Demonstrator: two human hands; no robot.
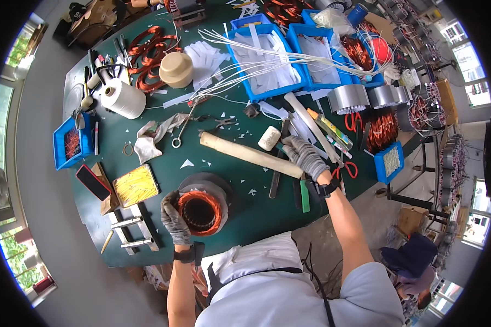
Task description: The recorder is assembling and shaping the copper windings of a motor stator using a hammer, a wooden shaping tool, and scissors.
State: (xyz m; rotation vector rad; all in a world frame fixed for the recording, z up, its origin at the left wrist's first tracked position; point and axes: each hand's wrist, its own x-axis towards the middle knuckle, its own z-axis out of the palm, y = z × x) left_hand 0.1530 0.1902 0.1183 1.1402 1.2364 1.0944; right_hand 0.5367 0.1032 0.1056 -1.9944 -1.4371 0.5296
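A motor stator [221, 192] with a ring of orange copper windings [215, 213] stands near the table's front edge, its round bore facing me. My left hand [174, 217], in a grey glove, is closed against the left side of the windings. Farther right, my gloved right hand [306, 157] is bent over the right end of a long beige bar [248, 154]. Just beyond its fingertips sits a white block [269, 138], perhaps a mallet head. What the right fingers hold is hidden under them. A dark flat strip [276, 184] and a green-handled tool [305, 196] lie close by.
Blue bins [299, 87] of white paper strips stand at the back, white wires across them. A yellow tray of sticks [136, 185], a phone [93, 182] and a metal frame [132, 226] are at left. Red-handled scissors [348, 169] and a blue box [388, 162] are at right.
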